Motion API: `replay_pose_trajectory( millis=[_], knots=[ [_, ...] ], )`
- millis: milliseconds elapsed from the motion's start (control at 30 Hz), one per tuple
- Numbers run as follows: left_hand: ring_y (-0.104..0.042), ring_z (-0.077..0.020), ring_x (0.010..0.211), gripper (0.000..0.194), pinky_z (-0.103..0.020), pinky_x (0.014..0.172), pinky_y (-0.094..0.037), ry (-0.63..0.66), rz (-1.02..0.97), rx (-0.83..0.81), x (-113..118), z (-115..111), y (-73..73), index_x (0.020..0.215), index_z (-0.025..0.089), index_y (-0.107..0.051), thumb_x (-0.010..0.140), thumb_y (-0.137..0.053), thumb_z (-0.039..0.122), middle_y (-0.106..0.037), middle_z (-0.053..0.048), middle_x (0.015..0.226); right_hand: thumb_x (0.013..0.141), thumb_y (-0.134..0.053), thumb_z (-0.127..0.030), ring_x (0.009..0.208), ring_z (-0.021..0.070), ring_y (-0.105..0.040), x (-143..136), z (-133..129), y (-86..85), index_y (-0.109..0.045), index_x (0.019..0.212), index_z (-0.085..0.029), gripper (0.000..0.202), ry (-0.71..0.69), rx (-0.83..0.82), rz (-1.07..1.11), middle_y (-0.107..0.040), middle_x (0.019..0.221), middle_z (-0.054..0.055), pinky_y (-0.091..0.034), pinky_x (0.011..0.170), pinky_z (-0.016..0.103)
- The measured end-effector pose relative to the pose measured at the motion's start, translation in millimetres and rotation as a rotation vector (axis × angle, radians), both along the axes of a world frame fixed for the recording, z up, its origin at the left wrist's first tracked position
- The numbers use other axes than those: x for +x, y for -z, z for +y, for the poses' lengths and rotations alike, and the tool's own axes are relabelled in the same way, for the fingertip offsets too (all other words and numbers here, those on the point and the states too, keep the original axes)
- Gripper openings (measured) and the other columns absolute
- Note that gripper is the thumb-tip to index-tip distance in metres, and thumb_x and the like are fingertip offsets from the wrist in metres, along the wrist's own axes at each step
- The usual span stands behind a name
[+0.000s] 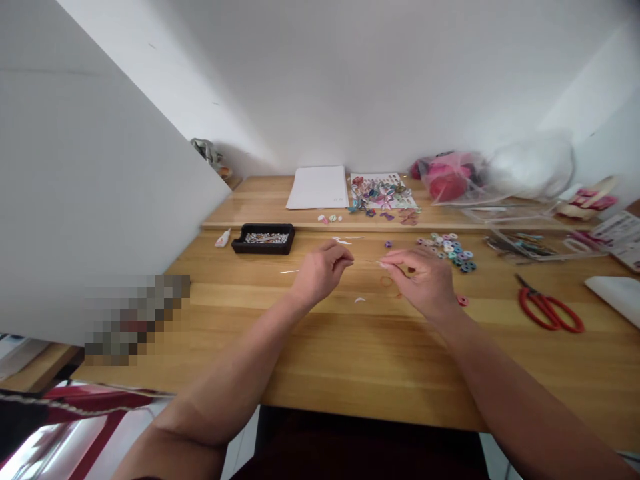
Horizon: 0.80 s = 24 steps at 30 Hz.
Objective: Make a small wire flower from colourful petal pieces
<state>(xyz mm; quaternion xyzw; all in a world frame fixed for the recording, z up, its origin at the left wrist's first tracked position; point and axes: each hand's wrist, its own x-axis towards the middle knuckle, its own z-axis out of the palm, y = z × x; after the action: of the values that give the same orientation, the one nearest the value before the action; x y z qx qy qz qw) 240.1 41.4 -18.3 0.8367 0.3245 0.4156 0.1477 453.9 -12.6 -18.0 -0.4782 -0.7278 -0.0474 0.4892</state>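
Over the middle of the table, my left hand (320, 272) is closed in a pinch, thumb against forefinger. What lies between those fingertips is too small to make out. Facing it, my right hand (424, 277) pinches a thin thread-like strand (371, 261), which points across the gap towards my left fingertips. I cannot tell whether the strand is thread or wire. Below the hands lies a small white curved piece (360, 300). An orange loop of thread (387, 281) rests near my right fingers, and a pink bobbin (463, 301) sits beside my right wrist.
Thread bobbins (453, 252) cluster behind my right hand. Red-handled scissors (547, 310) lie at right, near a clear tray (570, 253). At left stand a black box (263, 249) of small pieces and a white bottle (223, 238). Paper (318, 187) lies on the raised shelf.
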Motion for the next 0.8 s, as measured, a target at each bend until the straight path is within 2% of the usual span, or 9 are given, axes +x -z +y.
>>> replay_pose_trajectory(
  millis=[200, 300, 433, 633, 800],
  knots=[
    [-0.059, -0.0127, 0.075, 0.008, -0.025, 0.070, -0.047, 0.013, -0.023, -0.012, 0, 0, 1.0, 0.085, 0.018, -0.066, 0.088, -0.059, 0.016, -0.064, -0.003, 0.086, 0.082, -0.066, -0.019, 0.069, 0.0147, -0.065, -2, -3, 0.8, -0.073, 0.083, -0.022, 0.007, 0.055, -0.133, 0.026, -0.072, 0.075, 0.000, -0.048, 0.062, 0.026],
    [-0.059, -0.0121, 0.072, 0.006, -0.025, 0.067, -0.047, 0.010, -0.024, -0.047, 2, -1, 2.6, 0.085, 0.018, -0.066, 0.087, -0.060, 0.017, -0.064, -0.003, 0.086, 0.082, -0.065, -0.020, 0.065, 0.0140, -0.062, -4, -4, 1.2, -0.072, 0.082, -0.021, 0.006, 0.076, -0.170, 0.025, -0.071, 0.075, 0.000, -0.045, 0.058, 0.026],
    [-0.057, -0.0111, 0.067, 0.007, -0.024, 0.065, -0.047, 0.032, -0.014, -0.107, 8, -7, 3.8, 0.091, 0.018, -0.066, 0.086, -0.063, 0.020, -0.064, -0.003, 0.086, 0.082, -0.064, -0.020, 0.064, 0.0146, -0.061, -9, -6, 4.2, -0.071, 0.082, -0.022, 0.008, 0.046, -0.190, -0.018, -0.071, 0.074, 0.000, -0.045, 0.060, 0.027],
    [-0.060, -0.0139, 0.079, 0.009, -0.026, 0.075, -0.048, 0.095, 0.007, -0.104, 13, -13, 1.5, 0.085, 0.018, -0.069, 0.087, -0.060, 0.016, -0.065, -0.003, 0.083, 0.084, -0.062, -0.020, 0.069, 0.0167, -0.062, -14, -9, 4.5, -0.072, 0.086, -0.024, 0.010, -0.007, -0.196, -0.002, -0.071, 0.078, 0.001, -0.046, 0.063, 0.030],
    [-0.059, -0.0128, 0.073, 0.013, -0.025, 0.072, -0.048, 0.075, 0.015, -0.189, 13, -11, 1.8, 0.084, 0.018, -0.071, 0.084, -0.061, 0.010, -0.065, -0.002, 0.078, 0.085, -0.062, -0.019, 0.076, 0.0180, -0.063, -16, -12, -3.9, -0.071, 0.084, -0.024, 0.010, -0.044, -0.057, -0.034, -0.071, 0.079, 0.001, -0.048, 0.070, 0.031]
  ],
)
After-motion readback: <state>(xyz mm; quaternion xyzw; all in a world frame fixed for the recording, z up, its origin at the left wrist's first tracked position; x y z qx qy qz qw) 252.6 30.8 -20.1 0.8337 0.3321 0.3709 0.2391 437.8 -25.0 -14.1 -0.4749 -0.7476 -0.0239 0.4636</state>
